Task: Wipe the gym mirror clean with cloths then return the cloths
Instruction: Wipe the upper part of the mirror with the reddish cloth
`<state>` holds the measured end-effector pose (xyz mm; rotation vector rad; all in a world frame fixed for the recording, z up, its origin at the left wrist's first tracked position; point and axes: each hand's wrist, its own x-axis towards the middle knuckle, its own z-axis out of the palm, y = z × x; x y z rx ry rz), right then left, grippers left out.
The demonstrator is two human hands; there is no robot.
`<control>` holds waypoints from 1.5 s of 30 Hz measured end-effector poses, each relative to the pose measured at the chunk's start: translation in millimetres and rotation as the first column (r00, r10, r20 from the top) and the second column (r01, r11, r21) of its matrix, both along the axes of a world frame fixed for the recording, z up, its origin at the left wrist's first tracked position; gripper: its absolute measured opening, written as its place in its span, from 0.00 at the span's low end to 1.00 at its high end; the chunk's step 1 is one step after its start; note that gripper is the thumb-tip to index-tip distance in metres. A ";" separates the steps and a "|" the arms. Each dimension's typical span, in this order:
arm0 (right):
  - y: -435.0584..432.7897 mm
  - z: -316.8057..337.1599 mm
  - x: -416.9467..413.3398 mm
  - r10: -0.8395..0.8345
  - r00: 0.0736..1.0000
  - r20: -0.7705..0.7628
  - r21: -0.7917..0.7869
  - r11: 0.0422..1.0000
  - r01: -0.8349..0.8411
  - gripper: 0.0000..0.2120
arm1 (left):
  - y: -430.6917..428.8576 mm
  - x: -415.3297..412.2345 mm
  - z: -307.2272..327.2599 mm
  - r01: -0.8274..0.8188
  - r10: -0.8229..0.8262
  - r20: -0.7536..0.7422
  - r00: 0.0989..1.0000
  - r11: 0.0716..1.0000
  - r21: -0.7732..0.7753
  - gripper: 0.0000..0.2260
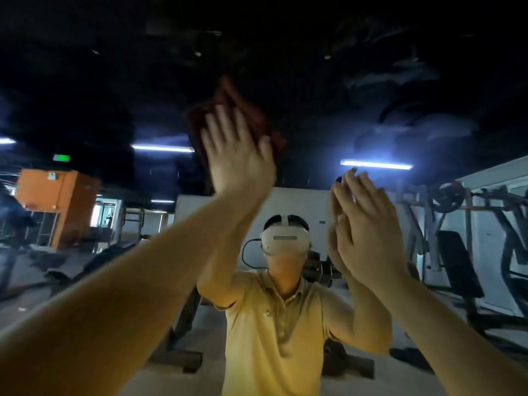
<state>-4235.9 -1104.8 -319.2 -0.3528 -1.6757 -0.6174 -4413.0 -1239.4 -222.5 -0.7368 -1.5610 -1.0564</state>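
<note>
The gym mirror (371, 81) fills the view and reflects me in a yellow polo shirt and a white headset. My left hand (237, 158) is raised high, palm flat and fingers spread, pressing a red-brown cloth (251, 118) against the glass. The cloth bunches above and to the right of the fingers and looks blurred. My right hand (368, 224) lies flat against the mirror lower on the right, fingers together, meeting its own reflection. A small dark blue bit (339, 180) shows at its fingertips; I cannot tell what it is.
The mirror shows the dim gym behind me: a weight rack with a red plate (447, 194) and a bench at right, an orange block (57, 207) and another person (11, 224) at left, and ceiling strip lights (375, 164).
</note>
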 end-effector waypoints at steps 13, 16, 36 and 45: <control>25.9 59.4 21.9 -0.124 0.982 -0.142 -0.078 0.990 0.113 0.31 | -51.7 -72.6 43.5 -0.138 0.051 -0.296 0.954 0.950 -0.279 0.37; 34.6 52.9 22.5 -0.079 0.988 -0.130 0.007 0.997 0.080 0.28 | -26.9 -35.0 78.0 -0.048 0.047 -0.020 0.999 0.996 -0.079 0.38; 60.6 84.3 32.2 -0.022 0.978 -0.207 0.046 0.998 0.032 0.29 | -0.1 -2.6 96.5 -0.072 0.059 -0.101 0.993 0.989 -0.129 0.38; 67.2 76.2 58.2 0.424 0.737 -0.527 0.047 0.880 -0.473 0.25 | 121.6 180.7 90.8 -0.071 -0.278 -0.527 0.803 0.833 -0.548 0.27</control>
